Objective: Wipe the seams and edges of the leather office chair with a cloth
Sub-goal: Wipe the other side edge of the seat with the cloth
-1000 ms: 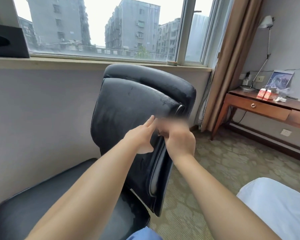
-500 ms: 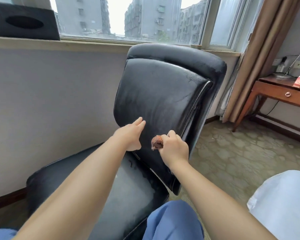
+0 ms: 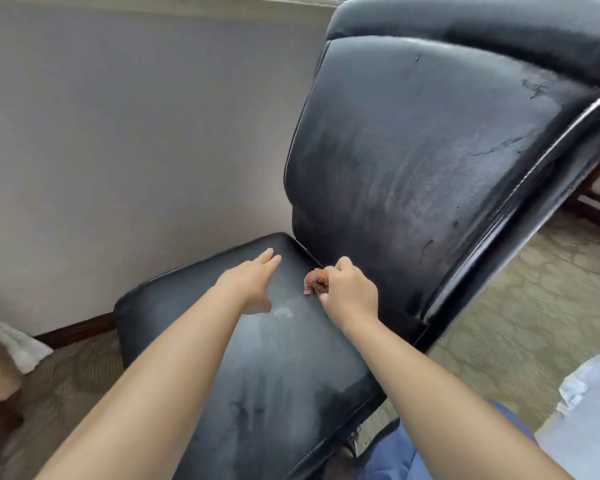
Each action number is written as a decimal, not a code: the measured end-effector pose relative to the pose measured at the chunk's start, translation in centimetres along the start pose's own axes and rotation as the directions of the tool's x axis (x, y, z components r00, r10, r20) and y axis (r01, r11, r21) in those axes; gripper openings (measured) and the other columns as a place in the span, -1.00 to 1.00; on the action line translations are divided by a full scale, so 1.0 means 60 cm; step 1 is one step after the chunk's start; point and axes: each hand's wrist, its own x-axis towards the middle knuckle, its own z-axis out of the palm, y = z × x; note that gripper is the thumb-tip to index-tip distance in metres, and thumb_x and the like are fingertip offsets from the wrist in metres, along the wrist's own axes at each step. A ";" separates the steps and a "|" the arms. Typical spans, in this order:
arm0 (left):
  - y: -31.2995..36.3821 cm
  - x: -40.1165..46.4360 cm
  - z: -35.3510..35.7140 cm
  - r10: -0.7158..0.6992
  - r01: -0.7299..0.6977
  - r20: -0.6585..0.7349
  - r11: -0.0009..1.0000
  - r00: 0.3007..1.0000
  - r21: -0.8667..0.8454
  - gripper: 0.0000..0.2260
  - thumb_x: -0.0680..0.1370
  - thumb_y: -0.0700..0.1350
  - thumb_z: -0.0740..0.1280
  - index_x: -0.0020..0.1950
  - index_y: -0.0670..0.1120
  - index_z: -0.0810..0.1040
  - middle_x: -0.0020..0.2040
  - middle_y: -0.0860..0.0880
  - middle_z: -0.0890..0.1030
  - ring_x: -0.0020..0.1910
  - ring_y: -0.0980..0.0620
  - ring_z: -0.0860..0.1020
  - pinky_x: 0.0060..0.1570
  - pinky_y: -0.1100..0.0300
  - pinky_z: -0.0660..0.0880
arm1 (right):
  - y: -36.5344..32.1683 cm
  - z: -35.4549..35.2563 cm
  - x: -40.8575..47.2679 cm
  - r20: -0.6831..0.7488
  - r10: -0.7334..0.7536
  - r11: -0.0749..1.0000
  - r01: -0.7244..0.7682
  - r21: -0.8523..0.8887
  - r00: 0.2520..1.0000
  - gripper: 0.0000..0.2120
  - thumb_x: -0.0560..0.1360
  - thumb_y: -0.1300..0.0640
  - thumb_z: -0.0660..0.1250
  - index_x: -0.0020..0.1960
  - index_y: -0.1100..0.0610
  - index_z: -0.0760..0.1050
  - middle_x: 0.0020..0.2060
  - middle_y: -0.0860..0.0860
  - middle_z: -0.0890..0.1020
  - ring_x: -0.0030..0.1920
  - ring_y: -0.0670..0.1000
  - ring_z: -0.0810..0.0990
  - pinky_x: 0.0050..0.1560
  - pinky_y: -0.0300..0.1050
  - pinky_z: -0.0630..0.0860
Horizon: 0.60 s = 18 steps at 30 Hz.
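A: Where did the cloth (image 3: 315,280) sit?

B: Bunched into a rust-brown wad, pinched in the curled fingers of the right hand (image 3: 350,293), right at the crease where the seat (image 3: 257,368) met the backrest (image 3: 440,161) of the black leather office chair (image 3: 388,209). The wad poked out of the fist toward nine o'clock.

A: And the other hand?

B: The left hand (image 3: 252,280) lay flat with straight fingers on the seat, at nine o'clock of the cloth and just beside it, holding nothing.

A: Which step, would you say?

B: The rear seat seam, I judged. Next the cloth needed pressing into that crease and drawing along it, with the left hand steadying the seat.

A: How did the chair lie?

B: Its seat ran long from six toward twelve o'clock, with the backrest rising and leaning toward one o'clock, and the crease crossing from eleven to five. A pale smudge (image 3: 283,312) showed at seven o'clock of the cloth.

A: Around it?

B: A plain wall (image 3: 136,133) at ten o'clock and patterned carpet (image 3: 520,306) at three.
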 end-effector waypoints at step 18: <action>-0.097 0.036 0.264 -0.072 0.035 0.275 0.990 0.959 0.137 0.15 0.33 0.39 0.38 0.55 -0.02 -0.36 0.55 -0.02 -0.37 0.53 -0.12 -0.33 0.44 -0.32 -0.12 | -0.039 0.244 -0.024 0.238 0.066 0.991 -0.091 0.094 0.969 -0.72 0.50 0.05 0.30 0.17 0.11 0.43 0.13 0.05 0.41 0.10 0.09 0.43 -0.17 -0.13 0.25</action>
